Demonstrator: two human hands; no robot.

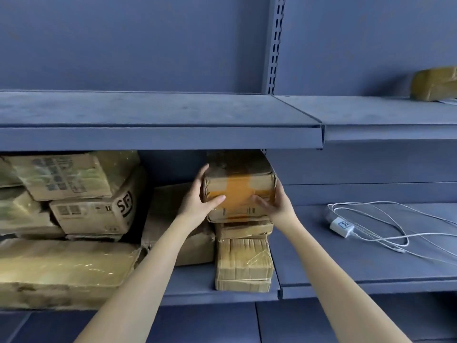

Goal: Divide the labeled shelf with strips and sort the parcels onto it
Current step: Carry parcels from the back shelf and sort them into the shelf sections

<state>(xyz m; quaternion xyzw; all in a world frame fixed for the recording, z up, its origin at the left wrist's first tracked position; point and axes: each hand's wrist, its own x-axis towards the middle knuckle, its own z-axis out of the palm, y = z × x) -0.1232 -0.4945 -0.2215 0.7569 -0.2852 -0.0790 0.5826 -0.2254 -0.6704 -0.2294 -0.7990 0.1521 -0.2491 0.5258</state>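
Nearest us, our left hand (197,196) and right hand (272,201) clasp the taped box (238,186) from either side, fingers curled round its edges, thumbs laid on its creased cardboard front with the orange tape. The box sits atop a small stack (243,258) of ribbed, tape-wrapped cartons on the lower shelf (188,288), its top close under the upper shelf (160,138). Left of the box lie crumpled, film-wrapped parcels (81,194), piled tight. Right of the box the metal shelf is flat and smooth, carrying a white charger (342,226) with looped cable. Farther, above and right of the box, a brown parcel (434,82) rests on the upper shelf.
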